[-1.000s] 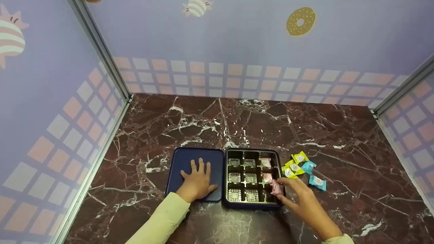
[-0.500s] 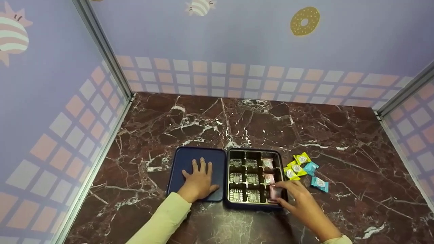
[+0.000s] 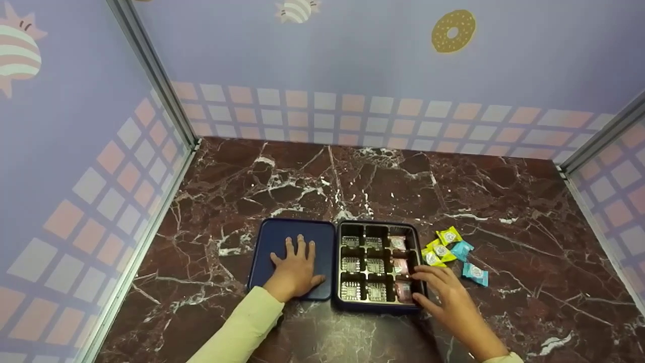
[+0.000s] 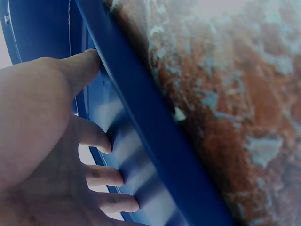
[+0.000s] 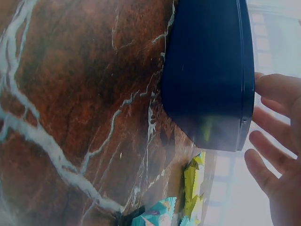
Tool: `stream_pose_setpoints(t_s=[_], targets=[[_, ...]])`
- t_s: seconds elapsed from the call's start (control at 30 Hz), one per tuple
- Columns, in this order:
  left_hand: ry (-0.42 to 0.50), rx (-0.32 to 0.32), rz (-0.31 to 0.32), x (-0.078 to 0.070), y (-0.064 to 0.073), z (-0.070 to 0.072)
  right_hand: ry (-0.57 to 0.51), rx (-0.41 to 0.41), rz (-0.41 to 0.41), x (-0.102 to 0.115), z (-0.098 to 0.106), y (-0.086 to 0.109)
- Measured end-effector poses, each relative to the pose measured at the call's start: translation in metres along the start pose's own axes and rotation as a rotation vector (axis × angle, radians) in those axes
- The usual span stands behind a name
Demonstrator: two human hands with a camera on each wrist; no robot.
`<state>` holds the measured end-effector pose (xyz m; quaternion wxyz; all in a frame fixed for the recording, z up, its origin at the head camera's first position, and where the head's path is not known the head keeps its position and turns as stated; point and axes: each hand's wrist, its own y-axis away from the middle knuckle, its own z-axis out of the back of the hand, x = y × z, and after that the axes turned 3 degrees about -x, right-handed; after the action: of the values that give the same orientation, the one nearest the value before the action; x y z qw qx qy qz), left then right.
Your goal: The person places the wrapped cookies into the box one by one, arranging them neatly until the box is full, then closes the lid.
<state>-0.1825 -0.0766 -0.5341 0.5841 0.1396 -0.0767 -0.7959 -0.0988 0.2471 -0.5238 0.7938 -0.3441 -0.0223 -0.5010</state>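
Note:
A dark blue tin (image 3: 375, 305) holds a black tray (image 3: 367, 252) divided into compartments in rows of three. Its right column has three pink wrapped candies, the nearest candy (image 3: 403, 291) in the front right compartment. My right hand (image 3: 446, 297) is at the tin's right rim, fingers loosely bent and apart, nothing held. In the right wrist view its fingers (image 5: 270, 136) stand by the rim of the tin. My left hand (image 3: 292, 269) rests with fingers spread on the blue lid (image 3: 267, 242), left of the tin. The left wrist view shows fingers (image 4: 106, 175) on the lid's surface.
Several yellow wrapped candies (image 3: 447, 235) and two blue wrapped candies (image 3: 475, 274) lie right of the tin on the dark marbled table (image 3: 302, 186). Purple patterned walls (image 3: 352, 55) enclose the back and sides.
My right hand lowered a pink candy into the front right compartment and let it go, then drew slightly right to the rim. My left hand has stayed on the lid.

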Motion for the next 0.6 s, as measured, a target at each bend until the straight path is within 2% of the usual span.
stream_pose_setpoints(t_s=[0.13, 0.37, 0.5, 0.6], targets=[[0.0, 0.007, 0.001, -0.0002, 0.0, 0.0005, 0.002, 0.026, -0.078, 0.0011, 0.0005, 0.0022], [0.004, -0.007, 0.002, 0.0012, 0.0007, -0.0006, -0.058, 0.226, -0.343, 0.0052, -0.002, 0.0088], [0.016, -0.014, 0.003, 0.0014, 0.0015, -0.0004, -0.079, 0.262, -0.369, 0.0056, -0.0049, 0.01], [0.021, -0.023, -0.002, 0.0009, 0.0004, 0.0, -0.094, 0.256, -0.382, 0.0053, -0.0052, 0.0098]])
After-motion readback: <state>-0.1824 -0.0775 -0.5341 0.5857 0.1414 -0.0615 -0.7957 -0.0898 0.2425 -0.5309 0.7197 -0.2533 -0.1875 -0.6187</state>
